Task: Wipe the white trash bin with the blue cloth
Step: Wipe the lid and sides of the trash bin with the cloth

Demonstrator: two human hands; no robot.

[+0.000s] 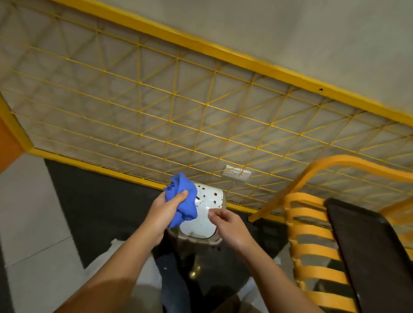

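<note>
The left hand (165,206) is gripping the bunched cloth (183,200), fingers closed round it, over the bin's left edge. The right hand (228,223) is hovering empty, fingers loosely curled, above the bin (204,220), whose spotted white lid is facing up before the yellow wire panel (169,118).

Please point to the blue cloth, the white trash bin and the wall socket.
blue cloth (184,199), head view, bunched middle.
white trash bin (204,220), head view, spotted lid.
wall socket (236,172), head view, white faceplate.
</note>
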